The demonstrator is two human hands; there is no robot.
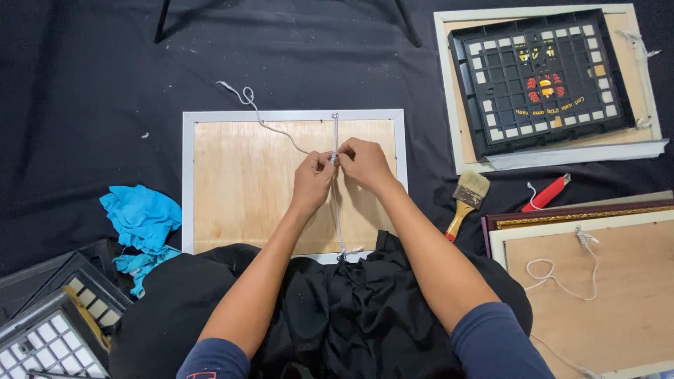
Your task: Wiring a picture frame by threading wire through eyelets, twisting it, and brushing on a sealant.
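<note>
A picture frame (188,175) lies face down on black cloth, its plywood back (239,182) up and its border pale grey. A white cord (335,133) runs taut from the top edge to the bottom edge of the frame. A loose cord end (247,97) trails off to the upper left. My left hand (312,181) and my right hand (363,163) meet at the cord's middle, fingertips pinching it together at a knot.
A crumpled blue cloth (142,223) lies left of the frame. At the upper right a cream frame (449,119) holds a black grid panel (540,77). A paintbrush (465,200) and a red cutter (546,194) lie to the right. More frames (604,295) sit at the lower right, grid panels (49,330) at the lower left.
</note>
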